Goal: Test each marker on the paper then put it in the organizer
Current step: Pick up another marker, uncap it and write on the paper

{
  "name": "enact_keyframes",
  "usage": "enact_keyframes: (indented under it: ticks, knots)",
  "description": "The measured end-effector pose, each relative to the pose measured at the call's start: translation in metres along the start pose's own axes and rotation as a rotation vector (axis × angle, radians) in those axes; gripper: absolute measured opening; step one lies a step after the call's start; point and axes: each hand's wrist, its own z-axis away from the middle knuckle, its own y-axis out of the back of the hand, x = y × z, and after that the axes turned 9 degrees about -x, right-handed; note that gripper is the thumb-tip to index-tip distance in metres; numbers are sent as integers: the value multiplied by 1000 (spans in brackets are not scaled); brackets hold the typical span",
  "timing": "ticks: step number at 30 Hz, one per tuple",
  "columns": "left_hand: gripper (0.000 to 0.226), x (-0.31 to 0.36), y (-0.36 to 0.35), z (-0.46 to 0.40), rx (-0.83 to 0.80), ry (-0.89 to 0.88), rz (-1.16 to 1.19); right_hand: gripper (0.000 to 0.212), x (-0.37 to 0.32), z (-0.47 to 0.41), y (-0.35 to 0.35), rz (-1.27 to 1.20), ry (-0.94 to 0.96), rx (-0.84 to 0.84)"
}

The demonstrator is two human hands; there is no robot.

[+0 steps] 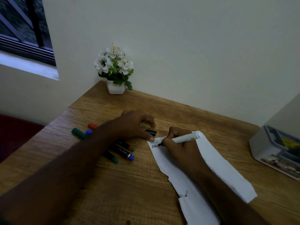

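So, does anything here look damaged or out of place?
The paper is ragged: its left edge is torn, with a small rip near the lower end. A black cap lies loose on the table beside the left hand. Nothing looks spilled.

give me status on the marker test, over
Right hand grips white marker, tip writing on paper. Left hand thumb pins paper corner, black cap under it. Other markers lie left, organizer right, nothing in the way.

dim room, plain pale wall [178,38], window [22,26] upper left, wooden desk [121,184]
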Motion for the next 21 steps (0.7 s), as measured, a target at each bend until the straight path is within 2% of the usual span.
enact_keyframes:
  ticks: [6, 11, 15, 21]
  knots:
    - [53, -2, 0, -2, -7, 6, 17, 31, -1, -1, -1, -36, 1, -5]
    - [54, 0, 0, 0, 1, 4, 13, 35, 0, 0, 0, 23, -23, -22]
    - [54, 0, 1, -1, -13, 9, 17, 26, 4, -1, 10, -74, -83, 6]
    - [54, -4, 0, -4, -15, 6, 14, 26, 7, -1, 7, -4, -44, -35]
